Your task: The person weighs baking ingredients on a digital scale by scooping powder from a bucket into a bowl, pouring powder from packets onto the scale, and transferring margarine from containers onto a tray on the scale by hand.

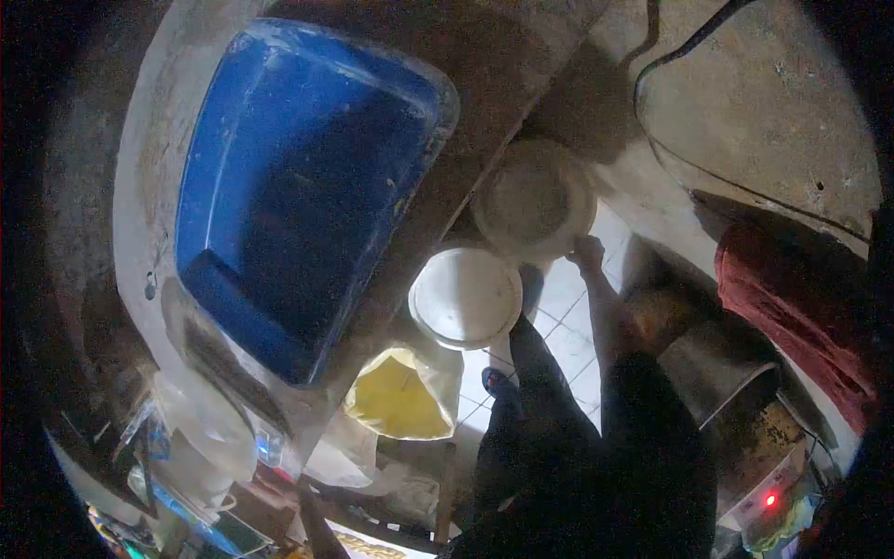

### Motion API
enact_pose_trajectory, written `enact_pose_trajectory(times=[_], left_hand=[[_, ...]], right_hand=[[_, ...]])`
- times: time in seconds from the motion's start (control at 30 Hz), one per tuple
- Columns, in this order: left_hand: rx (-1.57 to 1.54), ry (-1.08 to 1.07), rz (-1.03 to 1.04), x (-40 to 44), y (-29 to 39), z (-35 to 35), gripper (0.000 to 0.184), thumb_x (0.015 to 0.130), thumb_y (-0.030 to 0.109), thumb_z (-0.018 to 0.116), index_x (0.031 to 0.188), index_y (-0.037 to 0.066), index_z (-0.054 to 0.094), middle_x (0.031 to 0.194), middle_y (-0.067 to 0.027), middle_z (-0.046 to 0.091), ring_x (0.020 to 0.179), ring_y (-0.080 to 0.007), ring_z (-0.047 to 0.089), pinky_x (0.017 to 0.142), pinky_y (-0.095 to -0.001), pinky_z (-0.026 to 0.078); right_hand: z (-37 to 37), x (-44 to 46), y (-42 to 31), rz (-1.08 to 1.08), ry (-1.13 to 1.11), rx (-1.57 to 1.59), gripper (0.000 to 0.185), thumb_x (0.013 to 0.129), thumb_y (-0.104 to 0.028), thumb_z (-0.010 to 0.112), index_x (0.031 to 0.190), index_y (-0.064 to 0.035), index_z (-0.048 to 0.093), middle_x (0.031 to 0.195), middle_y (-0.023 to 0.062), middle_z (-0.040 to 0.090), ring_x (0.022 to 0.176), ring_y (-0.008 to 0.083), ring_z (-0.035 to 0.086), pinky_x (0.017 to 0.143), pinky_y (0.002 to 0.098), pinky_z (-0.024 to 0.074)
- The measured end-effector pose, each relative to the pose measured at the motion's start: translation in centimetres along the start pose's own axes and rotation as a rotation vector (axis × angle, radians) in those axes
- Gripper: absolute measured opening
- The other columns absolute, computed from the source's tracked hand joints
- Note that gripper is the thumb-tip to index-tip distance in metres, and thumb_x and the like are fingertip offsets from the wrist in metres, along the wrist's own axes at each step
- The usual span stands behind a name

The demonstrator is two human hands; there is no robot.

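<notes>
My right hand [587,252] reaches down to the rim of a shaded, pale round bucket [535,197]. Its fingers look curled at that rim, though dim light blurs them. Close beside this bucket stands a brightly lit white round bucket [466,296]; whether its pale top is a lid or its contents, I cannot tell. Just below it sits an open whitish sack [400,396] with a yellow inside. No part of my left hand can be made out.
A large blue tub [307,205] sits on the left, partly in shadow. White floor tiles [563,345] show around my legs. At the right hang a dark red cloth [792,317] and a black cable [684,168]. A red light [770,499] glows lower right.
</notes>
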State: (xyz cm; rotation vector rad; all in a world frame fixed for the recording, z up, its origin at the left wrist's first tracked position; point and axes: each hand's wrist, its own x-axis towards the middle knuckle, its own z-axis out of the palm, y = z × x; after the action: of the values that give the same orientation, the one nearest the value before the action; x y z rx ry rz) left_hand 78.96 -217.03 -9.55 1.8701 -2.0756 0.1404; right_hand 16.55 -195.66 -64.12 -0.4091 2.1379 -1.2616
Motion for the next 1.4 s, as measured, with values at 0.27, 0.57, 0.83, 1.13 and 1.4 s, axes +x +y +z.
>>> enact_pose_trajectory(times=[0.27, 0.57, 0.83, 1.13, 1.4], left_hand=[[-0.061, 0.022, -0.029, 0.5, 2.4, -0.8, 0.051, 0.100, 0.030, 0.042, 0.139, -0.002, 0.041, 0.145, -0.0222, 0.040, 0.135, -0.0379, 0.036, 0.112, -0.0455, 0.029], [0.126, 0.105, -0.181, -2.0, 2.1, -5.1, 0.059, 0.095, 0.037, 0.045, 0.144, 0.005, 0.038, 0.148, -0.0173, 0.038, 0.139, -0.0388, 0.028, 0.114, -0.0515, 0.018], [0.082, 0.137, -0.270, -3.2, 1.4, -5.7, 0.060, 0.093, 0.040, 0.047, 0.146, 0.013, 0.037, 0.146, -0.0148, 0.040, 0.140, -0.0335, 0.029, 0.114, -0.0532, 0.018], [0.018, 0.230, -0.288, -4.0, 0.8, -5.8, 0.055, 0.094, 0.039, 0.049, 0.140, 0.010, 0.044, 0.142, -0.0161, 0.044, 0.136, -0.0371, 0.032, 0.114, -0.0534, 0.019], [-0.034, 0.402, 0.181, -5.7, 1.0, -6.7, 0.059, 0.094, 0.047, 0.054, 0.135, 0.005, 0.049, 0.138, -0.0184, 0.050, 0.130, -0.0370, 0.044, 0.111, -0.0536, 0.029]], right_hand=[[0.2, -2.6, 1.1, 0.065, -0.310, -0.082, 0.027, 0.082, -0.031, 0.071, 0.076, -0.0054, 0.065, 0.069, 0.0079, 0.064, 0.056, 0.0194, 0.061, 0.053, 0.0367, 0.0498], [5.5, -27.3, -51.5, -0.300, -1.381, -0.413, 0.027, 0.093, -0.026, 0.060, 0.103, -0.0013, 0.066, 0.076, 0.0077, 0.064, 0.065, 0.0142, 0.059, 0.060, 0.0320, 0.0493], [21.9, -27.3, -72.5, -1.044, -0.844, -0.425, 0.040, 0.093, -0.033, 0.058, 0.112, 0.0018, 0.062, 0.095, 0.0266, 0.066, 0.093, 0.0350, 0.066, 0.083, 0.0411, 0.0512], [17.6, -31.7, -69.3, -0.741, -0.818, -0.643, 0.030, 0.092, -0.025, 0.059, 0.106, 0.0016, 0.064, 0.096, 0.0193, 0.067, 0.082, 0.0229, 0.065, 0.071, 0.0382, 0.0526], [-2.2, -42.0, -51.9, -0.251, -0.674, 0.115, 0.027, 0.084, -0.019, 0.062, 0.105, -0.0027, 0.062, 0.096, 0.0133, 0.066, 0.081, 0.0268, 0.066, 0.073, 0.0428, 0.0543]])
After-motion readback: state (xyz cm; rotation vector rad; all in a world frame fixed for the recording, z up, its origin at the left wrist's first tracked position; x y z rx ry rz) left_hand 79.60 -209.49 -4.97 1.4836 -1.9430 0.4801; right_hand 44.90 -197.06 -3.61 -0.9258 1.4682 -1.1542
